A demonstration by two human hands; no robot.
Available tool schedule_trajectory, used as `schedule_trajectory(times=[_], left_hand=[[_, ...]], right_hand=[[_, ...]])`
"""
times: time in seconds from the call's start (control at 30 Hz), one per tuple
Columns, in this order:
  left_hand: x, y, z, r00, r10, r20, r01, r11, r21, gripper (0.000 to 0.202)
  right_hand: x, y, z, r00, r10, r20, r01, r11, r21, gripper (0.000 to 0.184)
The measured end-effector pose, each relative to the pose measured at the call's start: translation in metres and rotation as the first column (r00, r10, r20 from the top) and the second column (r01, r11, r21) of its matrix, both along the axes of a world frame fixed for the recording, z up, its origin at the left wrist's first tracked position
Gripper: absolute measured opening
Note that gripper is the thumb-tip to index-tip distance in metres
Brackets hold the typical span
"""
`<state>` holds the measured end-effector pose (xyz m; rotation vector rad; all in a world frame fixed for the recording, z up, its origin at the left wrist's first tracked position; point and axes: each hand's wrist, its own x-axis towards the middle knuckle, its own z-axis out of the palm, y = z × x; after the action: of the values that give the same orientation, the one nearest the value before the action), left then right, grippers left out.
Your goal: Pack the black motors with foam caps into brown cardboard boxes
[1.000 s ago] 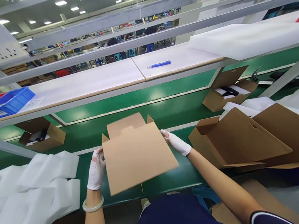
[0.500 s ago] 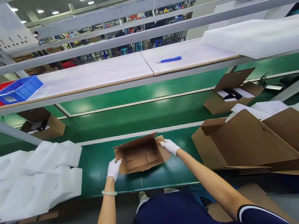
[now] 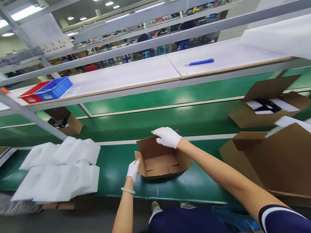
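Touching open carton [image 3: 165, 167], L hand [image 3: 133, 171] at side, R hand [image 3: 167, 138] hiding rear flap [image 3: 146, 144], apart

White gloves [image 3: 167, 137], brown cardboard box [image 3: 162, 165], green conveyor belt [image 3: 115, 179], white foam sheets [image 3: 57, 175]

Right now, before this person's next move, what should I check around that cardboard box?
Cardboard box upright on the green bench top: ok.
Box bottom folded shut: ok.
Top flaps closed: not ok, they stand open.
Right hand resting on the box's far rim: ok.
Left hand touching the box's left flap: cannot tell, the fingertips are right beside it.
White foam inserts lying apart from the box: ok.
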<state>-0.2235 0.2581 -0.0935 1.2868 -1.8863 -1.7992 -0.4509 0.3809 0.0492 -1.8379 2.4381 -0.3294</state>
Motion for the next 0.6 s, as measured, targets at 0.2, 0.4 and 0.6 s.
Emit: schedule_trajectory(times=[0.2,0.4,0.6], left_hand=[[0.047,-0.007,0.016,0.994,0.110,0.009,-0.106,0.977,-0.185,0.040],[0.140,-0.057,0.051,0.914,0.390,0.110,-0.308,0.845,-0.438,0.035],[0.214,-0.130,0.097,0.751,0.631,0.195,-0.358,0.637,-0.682,0.053]], right_hand=[[0.021,-0.028,-0.009,0.989,-0.021,-0.149,0.051,0.978,0.202,0.033],[0.021,-0.031,-0.011,0.943,0.116,-0.312,-0.051,0.977,0.207,0.043],[-0.012,-0.046,0.018,0.982,0.172,-0.077,-0.146,0.952,0.268,0.035]])
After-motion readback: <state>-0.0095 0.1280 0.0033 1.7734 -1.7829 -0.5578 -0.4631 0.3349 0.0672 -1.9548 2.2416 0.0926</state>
